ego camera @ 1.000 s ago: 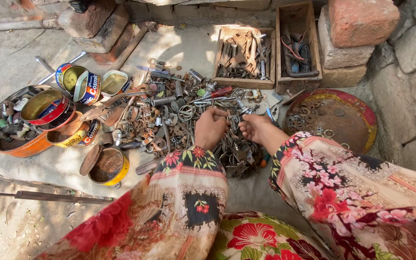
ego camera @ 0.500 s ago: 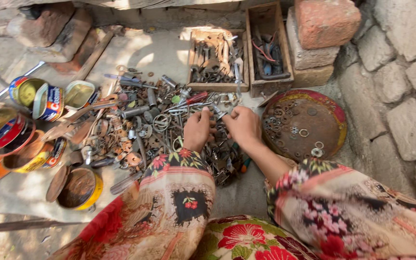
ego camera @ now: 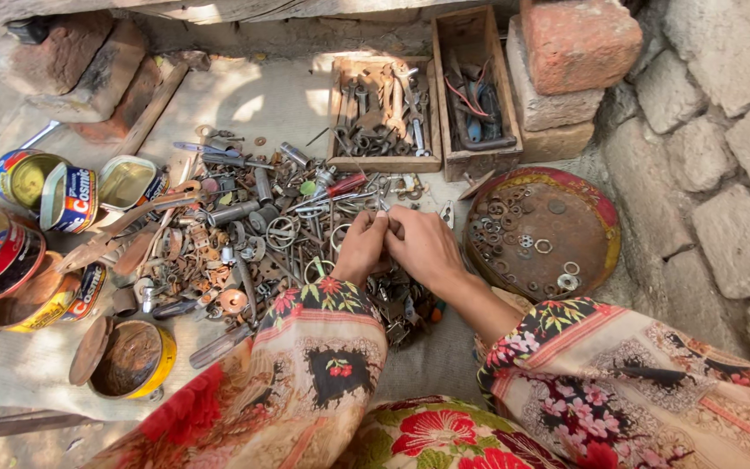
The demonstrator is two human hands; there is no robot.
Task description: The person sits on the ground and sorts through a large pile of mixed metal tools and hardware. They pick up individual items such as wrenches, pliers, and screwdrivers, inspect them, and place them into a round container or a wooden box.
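Change: both hands have drawn together since a moment ago, above the scrap pile [ego camera: 245, 252].
Left hand [ego camera: 362, 247]: fingertips pinching a small metal piece [ego camera: 384, 208].
Right hand [ego camera: 427, 247]: fingertips on the same piece.
Round tray [ego camera: 596, 221]: right of the pile.

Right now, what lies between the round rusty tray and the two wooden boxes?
In the head view, mostly bare ground separates the round tray from the wooden boxes; just a small flat scrap lies there.

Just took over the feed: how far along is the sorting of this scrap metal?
Looks done: washers and rings lie on the round rusty tray, tools in two wooden boxes. In hand: left hand and right hand meet over a small metal piece, too small to tell. Left: the mixed pile of metal parts looks large.
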